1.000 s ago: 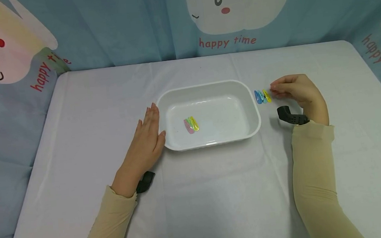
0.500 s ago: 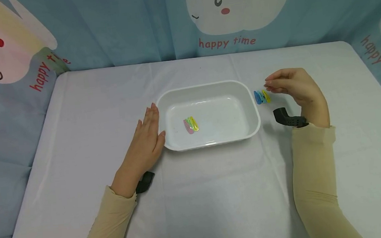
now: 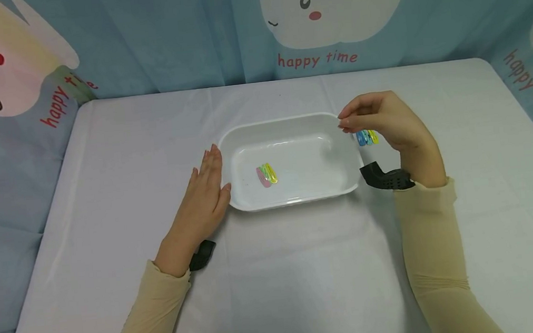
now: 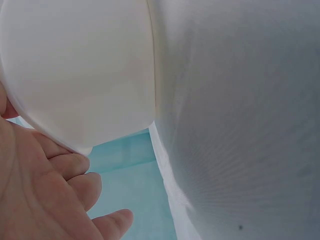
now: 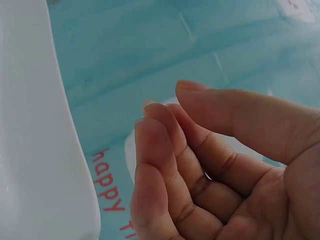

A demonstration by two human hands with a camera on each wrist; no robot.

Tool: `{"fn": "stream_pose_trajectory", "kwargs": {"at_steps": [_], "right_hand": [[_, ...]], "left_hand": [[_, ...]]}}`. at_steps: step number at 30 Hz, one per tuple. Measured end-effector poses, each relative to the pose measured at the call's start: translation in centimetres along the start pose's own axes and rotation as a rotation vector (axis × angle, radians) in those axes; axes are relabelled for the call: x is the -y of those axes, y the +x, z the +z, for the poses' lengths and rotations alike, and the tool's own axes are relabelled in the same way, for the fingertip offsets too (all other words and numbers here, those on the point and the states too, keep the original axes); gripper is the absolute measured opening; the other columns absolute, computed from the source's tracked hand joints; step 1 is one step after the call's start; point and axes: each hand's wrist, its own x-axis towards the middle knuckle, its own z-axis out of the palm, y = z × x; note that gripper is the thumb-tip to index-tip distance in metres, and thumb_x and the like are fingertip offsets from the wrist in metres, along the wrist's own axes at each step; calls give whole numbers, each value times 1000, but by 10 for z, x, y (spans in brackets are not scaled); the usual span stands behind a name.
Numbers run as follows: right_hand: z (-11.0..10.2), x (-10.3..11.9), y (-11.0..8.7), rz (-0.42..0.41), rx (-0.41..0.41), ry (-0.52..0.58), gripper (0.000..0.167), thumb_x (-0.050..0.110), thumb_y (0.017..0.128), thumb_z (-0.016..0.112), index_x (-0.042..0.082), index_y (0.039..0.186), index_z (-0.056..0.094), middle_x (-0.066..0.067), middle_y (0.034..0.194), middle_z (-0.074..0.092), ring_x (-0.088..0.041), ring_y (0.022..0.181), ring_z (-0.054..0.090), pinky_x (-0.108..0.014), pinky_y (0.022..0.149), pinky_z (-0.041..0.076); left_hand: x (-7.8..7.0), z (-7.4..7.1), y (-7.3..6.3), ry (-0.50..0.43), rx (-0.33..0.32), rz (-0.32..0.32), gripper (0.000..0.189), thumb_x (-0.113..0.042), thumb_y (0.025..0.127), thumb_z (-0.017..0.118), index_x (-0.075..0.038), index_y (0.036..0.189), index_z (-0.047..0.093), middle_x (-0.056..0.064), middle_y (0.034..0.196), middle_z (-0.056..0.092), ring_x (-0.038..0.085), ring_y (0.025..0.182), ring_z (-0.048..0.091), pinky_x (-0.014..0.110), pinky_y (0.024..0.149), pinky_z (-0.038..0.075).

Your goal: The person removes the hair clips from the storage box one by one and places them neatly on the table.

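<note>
In the head view, my left hand (image 3: 199, 209) rests against the left side of a white tray (image 3: 298, 199), its fingers extended along the rim. The left wrist view has those fingers beside the tray wall (image 4: 85, 75). Over the tray's far right corner is my right hand (image 3: 386, 121), thumb and fingertips drawn close together. The right wrist view shows no object between them, though a small one could be hidden. Pink, green and yellow hair clips (image 3: 267, 175) lie inside the tray, left of its middle. Blue and yellow hair clips (image 3: 367, 137) lie partly under my right hand.
A white cloth (image 3: 276, 282) covers the table. Behind it hangs a blue curtain (image 3: 179, 36) with printed whales and red lettering. Each wrist carries a black camera mount, such as the right mount (image 3: 386, 176).
My right hand has risen from beside the blue and yellow hair clips and moved left to the tray's far right corner. My left hand and the tray stay in place.
</note>
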Motion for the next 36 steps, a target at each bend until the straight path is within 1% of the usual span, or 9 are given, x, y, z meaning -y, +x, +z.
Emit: {"fn": "stream_pose_trajectory", "kwargs": {"at_steps": [3, 7, 14, 19, 24, 30, 32, 36], "right_hand": [[6, 3, 0, 9, 26, -52, 7, 1, 87, 64, 2, 92, 69, -5, 82, 70, -20, 78, 67, -26, 73, 52], [11, 5, 1, 22, 43, -93, 8, 2, 87, 63, 3, 92, 69, -5, 82, 70, -21, 81, 67, -27, 75, 52], [16, 6, 3, 17, 67, -120, 8, 1, 87, 62, 2, 92, 68, -4, 81, 69, -22, 79, 66, -27, 74, 52], [21, 6, 5, 15, 96, -122, 8, 1, 87, 62, 0, 91, 68, -7, 81, 69, -21, 77, 66, -27, 74, 52], [28, 7, 7, 35, 116, -140, 8, 2, 86, 63, -3, 91, 68, -7, 81, 68, -22, 77, 65, -29, 74, 52], [43, 12, 15, 49, 160, -207, 10, 4, 86, 64, -4, 91, 67, -10, 84, 67, -22, 78, 64, -28, 75, 52], [50, 14, 19, 52, 183, -244, 10, 5, 86, 64, -4, 90, 67, -13, 85, 67, -25, 79, 63, -28, 74, 51], [65, 17, 29, 66, 228, -316, 10, 7, 85, 66, -2, 90, 67, -14, 80, 66, -34, 80, 59, -31, 74, 49]], "left_hand": [[0, 0, 0, -1, 3, 1, 61, -20, 100, 35, 2, 150, 7, 13, 157, 5, 29, 143, 8, 55, 110, 12], [-1, -2, -1, 2, 13, -1, 62, -20, 100, 35, 2, 150, 5, 12, 157, 3, 27, 144, 5, 54, 111, 11], [-1, -4, -2, 1, 12, 5, 61, -20, 101, 35, 3, 149, 5, 13, 157, 2, 26, 144, 4, 56, 110, 11], [0, -3, -2, -7, 9, 2, 62, -20, 100, 35, 3, 149, 5, 13, 157, 3, 25, 144, 3, 55, 111, 11], [-1, -2, -1, -11, 12, -2, 62, -21, 101, 35, 2, 150, 5, 11, 157, 2, 23, 144, 2, 54, 111, 10], [-2, -3, -2, -12, 0, 4, 62, -21, 100, 35, 2, 150, 5, 12, 157, 3, 24, 144, 3, 54, 111, 11], [-2, -3, -2, -13, -4, 5, 62, -21, 100, 36, 2, 150, 6, 12, 157, 3, 24, 144, 3, 55, 111, 11], [-2, -3, -2, -17, -8, 8, 62, -21, 100, 36, 3, 149, 7, 13, 156, 4, 27, 143, 5, 56, 110, 11]]}}
